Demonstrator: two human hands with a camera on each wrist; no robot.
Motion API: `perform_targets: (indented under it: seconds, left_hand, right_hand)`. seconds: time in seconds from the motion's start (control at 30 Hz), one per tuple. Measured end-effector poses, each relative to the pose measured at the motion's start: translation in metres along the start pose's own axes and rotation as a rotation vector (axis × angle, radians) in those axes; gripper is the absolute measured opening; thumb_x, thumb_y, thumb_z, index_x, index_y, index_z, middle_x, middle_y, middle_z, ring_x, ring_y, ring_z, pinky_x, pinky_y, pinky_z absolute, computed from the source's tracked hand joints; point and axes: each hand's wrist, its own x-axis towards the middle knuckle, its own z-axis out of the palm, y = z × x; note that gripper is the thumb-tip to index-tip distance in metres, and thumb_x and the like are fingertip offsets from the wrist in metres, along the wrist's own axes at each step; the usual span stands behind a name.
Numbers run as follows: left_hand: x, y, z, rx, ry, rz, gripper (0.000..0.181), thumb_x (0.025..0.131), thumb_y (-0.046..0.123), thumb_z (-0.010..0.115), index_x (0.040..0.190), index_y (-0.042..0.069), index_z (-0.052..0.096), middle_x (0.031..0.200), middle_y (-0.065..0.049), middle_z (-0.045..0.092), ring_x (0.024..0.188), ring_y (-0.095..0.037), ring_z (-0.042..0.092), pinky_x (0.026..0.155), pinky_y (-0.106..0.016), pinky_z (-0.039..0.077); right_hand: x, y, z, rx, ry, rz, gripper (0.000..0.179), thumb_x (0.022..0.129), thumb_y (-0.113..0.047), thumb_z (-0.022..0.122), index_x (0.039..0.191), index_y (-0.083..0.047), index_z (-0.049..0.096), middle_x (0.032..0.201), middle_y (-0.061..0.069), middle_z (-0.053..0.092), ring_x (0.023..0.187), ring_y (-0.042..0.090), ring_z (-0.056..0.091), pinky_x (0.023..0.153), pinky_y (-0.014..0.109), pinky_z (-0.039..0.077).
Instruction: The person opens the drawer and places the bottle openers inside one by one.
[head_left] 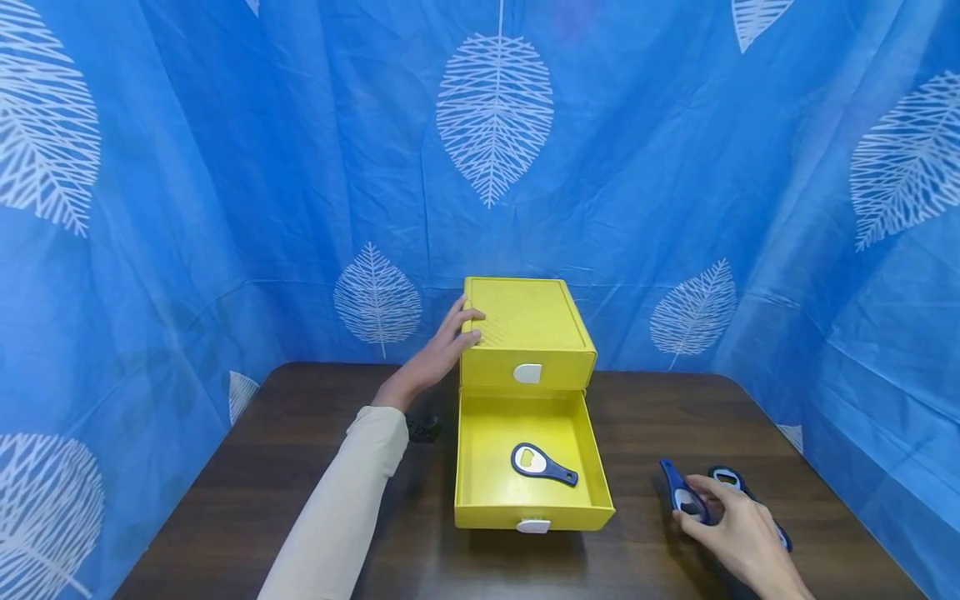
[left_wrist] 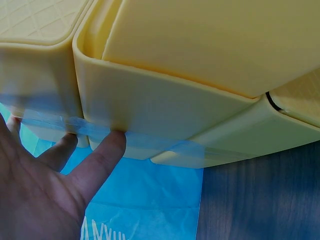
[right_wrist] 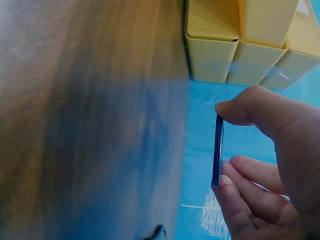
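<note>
Table [head_left: 300, 483]: yellow drawer unit [head_left: 525, 312] near far edge, lower drawer [head_left: 534, 517] pulled out. Left hand [head_left: 442, 342] fingers extended, touching unit's left edge. Right hand [head_left: 738, 533] pinches blue opener [head_left: 681, 492] toward table's right edge. Second opener [head_left: 727, 477] beside it, partly hidden; third opener [head_left: 551, 469] in drawer, toward front right corner.

left sleeve [head_left: 333, 512]: your plain, pale cream fabric, bottom of the frame, left of centre
cuff [head_left: 384, 421]: lightly creased
your left hand [head_left: 441, 352], right hand [head_left: 741, 532]: bare
</note>
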Motion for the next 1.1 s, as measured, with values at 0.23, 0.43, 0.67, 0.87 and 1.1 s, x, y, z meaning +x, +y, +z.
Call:
perform_targets:
  seconds: [0.23,0.43,0.67,0.87,1.1]
  left_hand:
    - [0.0,-0.001,0.001,-0.001,0.003,0.004,0.053,0.105,0.056,0.041,0.152,0.032,0.038,0.173,0.012,-0.01,0.16,-0.031,0.0,0.122,-0.069,0.016]
    - [0.0,-0.001,0.003,0.007,0.01,0.012,0.053,0.105,0.055,0.041,0.152,0.03,0.038,0.173,0.011,-0.01,0.16,-0.03,0.001,0.122,-0.068,0.016]
    - [0.0,-0.001,0.005,0.013,0.008,0.017,0.053,0.105,0.056,0.04,0.152,0.031,0.038,0.173,0.013,-0.009,0.16,-0.03,0.001,0.122,-0.068,0.017]
    - [-0.001,-0.003,0.006,0.013,0.009,0.014,0.052,0.105,0.058,0.04,0.151,0.035,0.038,0.172,0.016,-0.01,0.16,-0.028,0.002,0.122,-0.067,0.017]
    - [-0.004,-0.005,0.006,0.008,0.02,0.02,0.053,0.104,0.059,0.041,0.151,0.034,0.038,0.173,0.015,-0.01,0.16,-0.029,0.001,0.122,-0.068,0.017]
  right_hand:
    - [-0.006,-0.005,-0.005,-0.004,0.096,-0.076,0.062,0.081,-0.035,0.085,0.128,0.0,0.066,0.109,0.018,0.073,0.089,0.026,0.066,0.071,0.049,0.054]
    - [-0.01,-0.011,-0.007,0.002,0.155,-0.116,0.061,0.081,-0.033,0.086,0.128,-0.001,0.067,0.106,0.016,0.072,0.09,0.028,0.065,0.07,0.047,0.054]
    - [-0.013,-0.018,-0.011,0.013,0.179,-0.126,0.063,0.082,-0.035,0.086,0.131,-0.002,0.065,0.108,0.017,0.071,0.093,0.031,0.067,0.072,0.052,0.054]
    - [-0.015,-0.024,-0.012,0.025,0.211,-0.157,0.062,0.081,-0.034,0.087,0.13,-0.003,0.066,0.11,0.018,0.07,0.095,0.035,0.067,0.074,0.056,0.056]
    - [-0.017,-0.032,-0.01,0.04,0.31,-0.25,0.058,0.079,-0.031,0.089,0.127,-0.007,0.069,0.107,0.015,0.071,0.092,0.033,0.067,0.067,0.048,0.053]
